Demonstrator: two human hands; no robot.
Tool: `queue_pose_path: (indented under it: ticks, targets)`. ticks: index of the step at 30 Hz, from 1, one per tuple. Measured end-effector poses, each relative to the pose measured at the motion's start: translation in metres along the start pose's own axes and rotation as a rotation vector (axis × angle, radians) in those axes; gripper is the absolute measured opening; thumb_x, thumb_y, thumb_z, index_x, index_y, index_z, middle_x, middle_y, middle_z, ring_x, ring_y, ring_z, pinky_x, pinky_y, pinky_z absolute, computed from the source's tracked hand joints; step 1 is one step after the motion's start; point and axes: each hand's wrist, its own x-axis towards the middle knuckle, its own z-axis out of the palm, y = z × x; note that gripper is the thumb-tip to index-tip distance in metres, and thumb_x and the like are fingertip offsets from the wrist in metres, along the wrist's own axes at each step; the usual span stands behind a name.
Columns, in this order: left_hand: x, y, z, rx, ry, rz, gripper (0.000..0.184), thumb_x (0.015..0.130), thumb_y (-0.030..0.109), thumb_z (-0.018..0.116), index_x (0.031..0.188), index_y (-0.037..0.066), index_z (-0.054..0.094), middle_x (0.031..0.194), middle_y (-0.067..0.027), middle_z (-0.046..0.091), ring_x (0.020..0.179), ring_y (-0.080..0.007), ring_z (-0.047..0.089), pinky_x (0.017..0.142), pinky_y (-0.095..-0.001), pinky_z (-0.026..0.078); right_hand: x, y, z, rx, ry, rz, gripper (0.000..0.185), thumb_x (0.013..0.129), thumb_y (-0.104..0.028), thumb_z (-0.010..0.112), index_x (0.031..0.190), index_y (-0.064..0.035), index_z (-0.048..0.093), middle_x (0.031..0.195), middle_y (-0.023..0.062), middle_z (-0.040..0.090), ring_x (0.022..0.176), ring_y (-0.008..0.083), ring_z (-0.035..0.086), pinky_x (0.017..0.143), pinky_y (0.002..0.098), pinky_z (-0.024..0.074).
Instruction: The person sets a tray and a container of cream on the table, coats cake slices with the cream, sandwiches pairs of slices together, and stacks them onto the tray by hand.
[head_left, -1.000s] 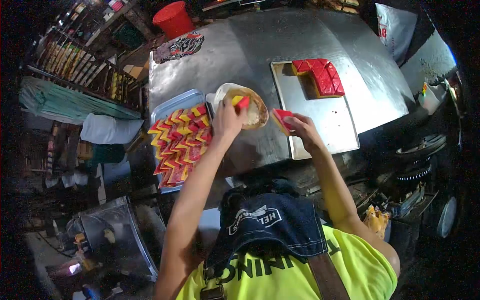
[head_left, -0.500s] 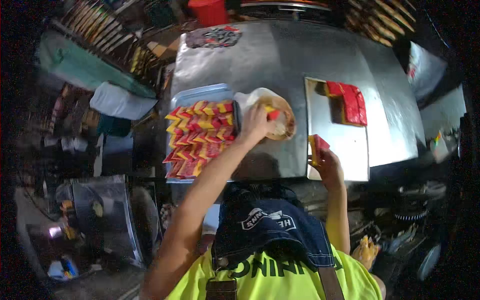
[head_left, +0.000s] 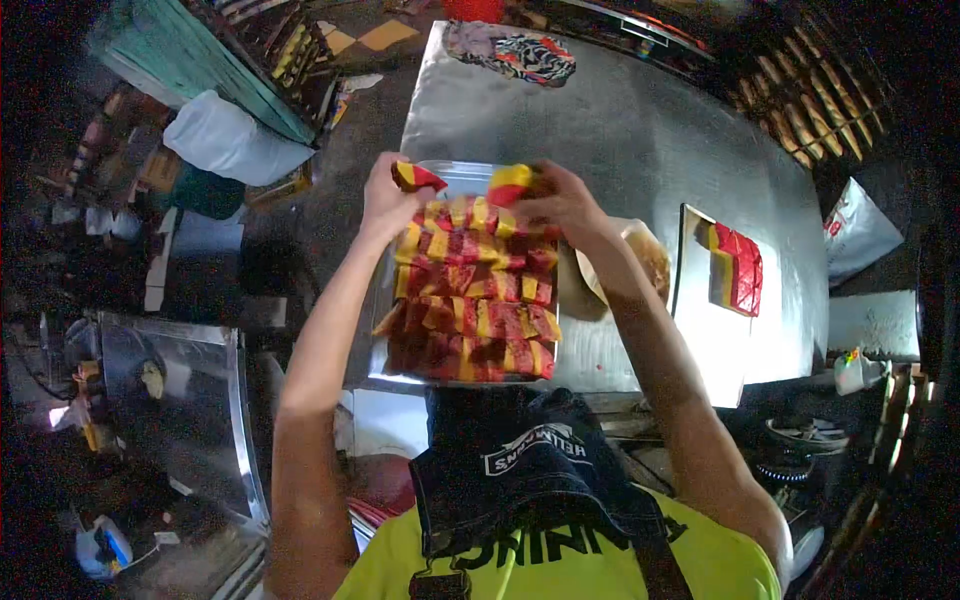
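Note:
Rows of red-and-yellow cake slices (head_left: 470, 283) cover a shallow metal tray (head_left: 458, 170) in front of me. At the tray's far left corner, my left hand (head_left: 388, 205) pinches a cake slice (head_left: 418, 178) with red and yellow layers. Across from it, over the far right corner, my right hand (head_left: 562, 205) grips another red-and-yellow cake slice (head_left: 511, 186). Both held slices are just beyond the farthest row. My right forearm partly covers a round, pale dish (head_left: 640, 262) with brownish contents beside the tray.
A flat pan (head_left: 708, 370) on the right holds a block of red-topped cake (head_left: 738, 268). A crumpled patterned cloth (head_left: 525, 58) lies at the far edge of the metal table (head_left: 620, 150). Racks of long loaves (head_left: 815, 105) stand at back right.
My left hand has left the round dish and my right hand has left the flat pan. Both are now over the tray's far end, each with a slice. The view has shifted too.

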Motion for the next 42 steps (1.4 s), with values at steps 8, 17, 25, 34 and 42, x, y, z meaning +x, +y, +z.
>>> queue_pose_path:
  ticks: [8,17,25,34,42]
  targets:
    - [0.028,-0.022,-0.005,0.602,-0.114,0.002,0.067,0.072,0.03,0.088,0.121,0.005,0.05,0.121,-0.0204,0.058,0.108,-0.0428,0.064,0.086,-0.0529,0.054,0.125,0.022,0.073,-1.686,-0.073,-0.382,0.066,0.078,-0.023,0.079,0.138,-0.015,0.054,0.124,0.015,0.064,0.105,0.0387,0.067,0.087,0.0463,0.0555]
    - [0.04,-0.084,-0.023,0.565,-0.294,0.241,0.044,0.093,0.006,0.057,0.137,0.009,0.057,0.143,-0.0255,0.052,0.118,-0.0455,0.06,0.098,-0.0502,0.053,0.132,0.039,0.072,-1.236,0.031,-0.167,0.056,0.073,-0.016,0.07,0.128,-0.0083,0.065,0.118,0.0212,0.07,0.108,0.0394,0.068,0.093,0.0467,0.0549]
    - [0.029,-0.063,-0.019,0.676,-0.295,0.206,0.039,0.095,0.004,0.048,0.132,0.007,0.061,0.144,-0.0236,0.053,0.124,-0.0413,0.059,0.101,-0.0467,0.052,0.146,0.073,0.069,-1.117,0.19,-0.271,0.038,0.071,-0.016,0.068,0.107,-0.0044,0.075,0.107,0.0238,0.072,0.101,0.0417,0.069,0.09,0.0485,0.0545]
    - [0.009,-0.003,-0.024,0.421,-0.097,0.328,0.048,0.085,0.01,0.079,0.129,0.003,0.062,0.121,-0.0216,0.064,0.113,-0.037,0.062,0.1,-0.0417,0.05,0.053,0.05,0.054,-0.89,0.352,-0.641,0.032,0.087,-0.028,0.077,0.109,-0.0041,0.071,0.109,0.0189,0.068,0.098,0.0381,0.067,0.084,0.0459,0.0551]
    - [-0.04,0.161,0.166,-0.11,-0.235,0.445,0.043,0.088,0.014,0.079,0.127,0.002,0.065,0.117,-0.0144,0.066,0.108,-0.026,0.065,0.097,-0.0365,0.051,-0.167,0.05,-0.072,-0.728,0.483,-0.618,0.021,0.089,-0.012,0.076,0.107,-0.0036,0.074,0.096,0.0121,0.07,0.083,0.0257,0.069,0.07,0.0367,0.0546]
